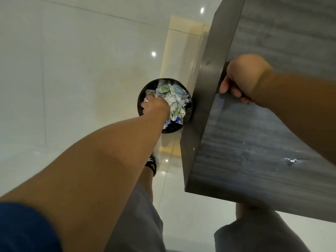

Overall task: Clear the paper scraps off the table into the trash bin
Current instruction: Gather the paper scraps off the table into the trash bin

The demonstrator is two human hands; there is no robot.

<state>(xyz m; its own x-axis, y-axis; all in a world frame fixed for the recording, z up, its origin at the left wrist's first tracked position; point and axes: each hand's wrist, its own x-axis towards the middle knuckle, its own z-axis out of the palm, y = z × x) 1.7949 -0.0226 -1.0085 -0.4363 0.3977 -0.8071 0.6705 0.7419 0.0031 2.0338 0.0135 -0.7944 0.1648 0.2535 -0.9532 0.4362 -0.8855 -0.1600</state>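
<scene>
A round black trash bin [141,99] stands on the floor just left of the table's edge. It is heaped with torn paper scraps [175,99] in white, green and blue. My left hand [154,105] reaches down into the bin's left side, fingers closed around a bunch of scraps that poke out past the knuckles. My right hand [241,79] rests on the grey wood-grain table [254,142] near its left edge, fingers curled under; whether it holds anything is hidden. A few tiny white specks lie on the tabletop.
The floor [72,70] is glossy pale tile. A cream strip [180,51] runs along the floor beside the table's dark side panel [205,84]. Below are my legs in grey shorts and a black shoe [152,163] near the bin.
</scene>
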